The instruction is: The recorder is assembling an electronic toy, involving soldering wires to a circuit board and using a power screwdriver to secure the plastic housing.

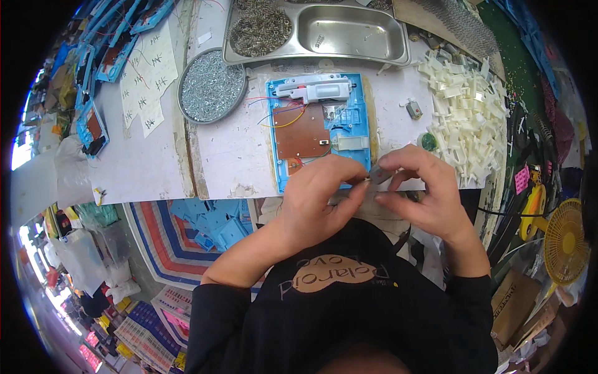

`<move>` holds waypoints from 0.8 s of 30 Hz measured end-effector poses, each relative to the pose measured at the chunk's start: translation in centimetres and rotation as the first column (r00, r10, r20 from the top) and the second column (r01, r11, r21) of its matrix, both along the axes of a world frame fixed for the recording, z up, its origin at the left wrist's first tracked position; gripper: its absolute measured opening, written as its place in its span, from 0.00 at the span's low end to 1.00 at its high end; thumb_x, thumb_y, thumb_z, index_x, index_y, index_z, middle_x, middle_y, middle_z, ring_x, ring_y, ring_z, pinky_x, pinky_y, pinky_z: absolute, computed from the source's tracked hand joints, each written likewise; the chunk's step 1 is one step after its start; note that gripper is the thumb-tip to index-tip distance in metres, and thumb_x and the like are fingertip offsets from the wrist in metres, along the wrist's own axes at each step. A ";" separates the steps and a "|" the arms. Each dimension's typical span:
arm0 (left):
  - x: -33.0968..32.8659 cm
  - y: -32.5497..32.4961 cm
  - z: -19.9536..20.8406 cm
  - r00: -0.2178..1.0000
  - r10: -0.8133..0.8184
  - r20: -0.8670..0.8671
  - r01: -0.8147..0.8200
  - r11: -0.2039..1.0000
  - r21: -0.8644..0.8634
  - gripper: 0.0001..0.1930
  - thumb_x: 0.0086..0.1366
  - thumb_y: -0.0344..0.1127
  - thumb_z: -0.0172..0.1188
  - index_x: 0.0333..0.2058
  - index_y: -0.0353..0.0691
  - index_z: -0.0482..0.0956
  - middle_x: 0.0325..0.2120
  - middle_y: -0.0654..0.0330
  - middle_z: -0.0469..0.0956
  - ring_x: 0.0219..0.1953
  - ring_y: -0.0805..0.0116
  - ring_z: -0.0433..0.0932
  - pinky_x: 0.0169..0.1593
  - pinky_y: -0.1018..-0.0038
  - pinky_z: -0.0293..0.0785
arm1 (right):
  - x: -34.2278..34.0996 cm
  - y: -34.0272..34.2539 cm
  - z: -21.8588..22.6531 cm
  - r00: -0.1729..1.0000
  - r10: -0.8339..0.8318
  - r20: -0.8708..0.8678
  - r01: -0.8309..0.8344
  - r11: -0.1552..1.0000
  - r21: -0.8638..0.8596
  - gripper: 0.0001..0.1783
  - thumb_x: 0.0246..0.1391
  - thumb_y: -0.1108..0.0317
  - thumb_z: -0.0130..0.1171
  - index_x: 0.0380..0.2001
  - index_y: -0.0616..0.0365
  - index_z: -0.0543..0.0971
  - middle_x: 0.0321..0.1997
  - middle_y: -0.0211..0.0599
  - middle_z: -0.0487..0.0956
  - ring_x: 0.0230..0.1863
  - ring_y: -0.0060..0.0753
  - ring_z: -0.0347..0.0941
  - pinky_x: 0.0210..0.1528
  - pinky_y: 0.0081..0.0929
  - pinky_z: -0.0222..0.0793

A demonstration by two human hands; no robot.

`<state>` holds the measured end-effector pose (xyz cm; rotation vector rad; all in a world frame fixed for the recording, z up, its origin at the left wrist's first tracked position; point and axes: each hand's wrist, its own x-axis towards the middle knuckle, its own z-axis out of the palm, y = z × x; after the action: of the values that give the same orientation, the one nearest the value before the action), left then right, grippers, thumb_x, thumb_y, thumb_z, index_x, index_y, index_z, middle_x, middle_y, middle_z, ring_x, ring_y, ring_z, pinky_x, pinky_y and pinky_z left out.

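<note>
I have both hands up at the near edge of the white table (227, 159). My right hand (430, 196) has a small grey block (380, 174) at its fingertips. Its fingers are bent, with a gap between the first finger and the thumb, and the block sits by the first finger. My left hand (321, 196) comes in from the other side. Its thumb and first finger are almost together at the block's left end, but I cannot tell if they pinch it.

Just beyond my hands, the blue case (365, 118) lies open on the table. My left hand hides its near part. Inside I see a brown board (296, 131), a white piece (327, 91) along the far end, and thin wires that poke out on the left.

To the right, a little motor (413, 110) lies alone, near a big heap of white parts (467, 115). A green roll (428, 141) touches the heap. A round dish (243, 87) of tiny silver bits sits left of the case, and a steel tray (355, 38) is past it, with coils (258, 31) inside.
</note>
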<state>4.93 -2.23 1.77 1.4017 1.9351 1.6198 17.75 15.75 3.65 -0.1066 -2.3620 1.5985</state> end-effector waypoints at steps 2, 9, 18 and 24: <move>-0.3 0.0 0.2 0.994 0.043 -0.096 -0.040 0.998 0.041 0.14 0.55 0.19 0.69 0.39 0.36 0.79 0.34 0.56 0.82 0.34 0.63 0.84 0.38 0.71 0.80 | -0.6 0.4 0.7 0.999 0.037 -0.015 -0.036 0.997 0.065 0.24 0.43 0.81 0.71 0.47 0.58 0.81 0.39 0.41 0.82 0.33 0.39 0.79 0.33 0.28 0.75; -1.0 -0.4 0.3 0.997 -0.033 0.076 0.030 0.999 0.045 0.14 0.53 0.17 0.68 0.38 0.36 0.78 0.37 0.53 0.82 0.37 0.56 0.82 0.40 0.68 0.78 | -1.3 0.2 1.2 0.967 0.129 -0.218 -0.044 0.933 0.358 0.25 0.38 0.79 0.73 0.44 0.60 0.81 0.37 0.40 0.82 0.34 0.44 0.79 0.34 0.33 0.76; -1.1 -0.8 0.5 0.990 -0.003 -0.138 0.005 1.000 0.015 0.15 0.50 0.17 0.70 0.36 0.35 0.80 0.41 0.53 0.77 0.41 0.57 0.79 0.42 0.69 0.77 | -1.1 0.0 0.8 0.942 0.176 -0.286 -0.030 0.893 0.448 0.23 0.38 0.76 0.71 0.43 0.61 0.81 0.37 0.41 0.81 0.34 0.45 0.79 0.33 0.34 0.77; -1.2 -1.0 0.3 0.998 0.026 -0.065 -0.025 1.000 0.014 0.13 0.48 0.19 0.73 0.33 0.36 0.82 0.38 0.55 0.78 0.39 0.59 0.80 0.41 0.70 0.77 | -1.3 0.1 0.0 0.939 0.173 -0.298 -0.025 0.897 0.441 0.23 0.38 0.76 0.70 0.43 0.59 0.81 0.38 0.41 0.81 0.35 0.45 0.79 0.34 0.33 0.78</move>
<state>3.69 -3.23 2.10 1.4582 1.9892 1.6204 16.40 15.88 3.63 0.3566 -2.4078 0.9897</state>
